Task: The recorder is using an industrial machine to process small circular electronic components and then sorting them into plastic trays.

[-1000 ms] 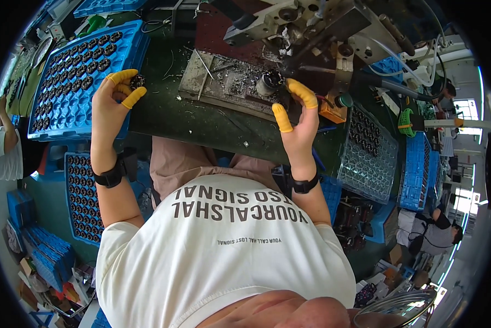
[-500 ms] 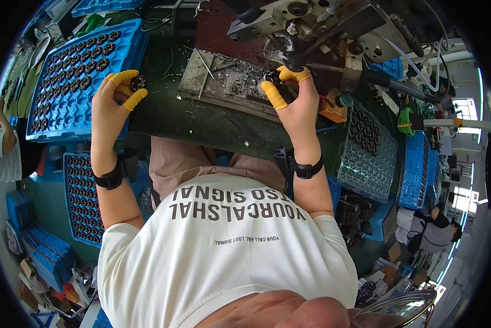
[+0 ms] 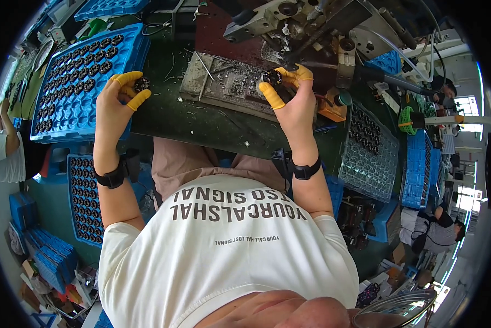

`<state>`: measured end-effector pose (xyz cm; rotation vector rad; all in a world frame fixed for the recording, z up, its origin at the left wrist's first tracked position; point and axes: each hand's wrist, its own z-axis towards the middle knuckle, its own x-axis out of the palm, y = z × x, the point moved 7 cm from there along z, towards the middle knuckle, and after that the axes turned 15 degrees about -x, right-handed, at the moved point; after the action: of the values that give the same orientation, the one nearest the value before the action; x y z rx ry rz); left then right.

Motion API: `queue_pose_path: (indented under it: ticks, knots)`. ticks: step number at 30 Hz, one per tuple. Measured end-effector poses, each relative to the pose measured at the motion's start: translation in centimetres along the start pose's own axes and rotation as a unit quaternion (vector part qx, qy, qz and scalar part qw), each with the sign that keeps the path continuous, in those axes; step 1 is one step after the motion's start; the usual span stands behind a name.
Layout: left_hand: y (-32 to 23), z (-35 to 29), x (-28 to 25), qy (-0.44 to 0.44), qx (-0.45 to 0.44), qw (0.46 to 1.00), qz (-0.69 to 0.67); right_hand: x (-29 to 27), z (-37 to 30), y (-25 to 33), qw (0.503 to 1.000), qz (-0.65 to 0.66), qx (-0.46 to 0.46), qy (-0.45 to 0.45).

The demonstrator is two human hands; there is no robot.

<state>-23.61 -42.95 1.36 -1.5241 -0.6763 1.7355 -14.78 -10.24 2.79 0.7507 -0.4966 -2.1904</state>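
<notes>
My left hand (image 3: 115,101), in yellow finger cots, pinches a small round black part with metallic glints (image 3: 142,84) above the dark green bench, just right of a blue tray (image 3: 100,83). That tray carries rows of similar round parts, with bare pockets toward its lower right. My right hand (image 3: 296,98), also with yellow finger cots, closes thumb and fingers on another round black part (image 3: 271,77). It is at the right end of a metal base plate (image 3: 193,82) strewn with shavings, under the machine head (image 3: 289,19). The finger cots hide some of this part.
A clear tray (image 3: 366,164) partly filled with round parts lies at the right, near an orange box (image 3: 333,109) with a dark button. A full blue tray (image 3: 87,197) sits lower left. Thin rods lie on the base plate. Other people are at both sides.
The whole view has shifted slightly. My left hand, with its round part, is a little farther right; my right hand stays at the base plate, its grip slightly changed.
</notes>
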Motion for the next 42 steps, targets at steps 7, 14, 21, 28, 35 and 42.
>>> queue_pose_path:
  ticks: [7, 14, 21, 28, 35, 42]
  knots:
    - [-9.2, 0.1, 6.1, 0.048, 0.140, 0.987, -0.061, -1.3, -0.1, 0.3, 0.998, -0.047, -0.030, 0.012]
    - [-14.5, -0.2, 13.2, 0.119, 0.233, 0.950, -0.170, -5.6, -2.7, 0.1, 0.995, -0.100, -0.009, -0.027]
    - [-14.3, 0.1, 14.7, 0.176, 0.196, 0.951, -0.162, -10.0, -4.9, -1.1, 0.982, -0.179, 0.026, -0.059]
    - [-13.8, 0.4, 15.7, 0.211, 0.179, 0.936, -0.217, -11.1, -4.4, -1.8, 0.956, -0.288, -0.015, -0.049]
    - [-14.7, -1.4, 14.7, 0.058, 0.238, 0.967, -0.068, -10.8, -4.4, -3.3, 0.953, -0.303, -0.013, -0.018]
    - [-13.0, -2.2, 13.5, 0.133, 0.217, 0.957, -0.138, -11.5, -5.3, -3.6, 0.933, -0.359, -0.010, 0.018]
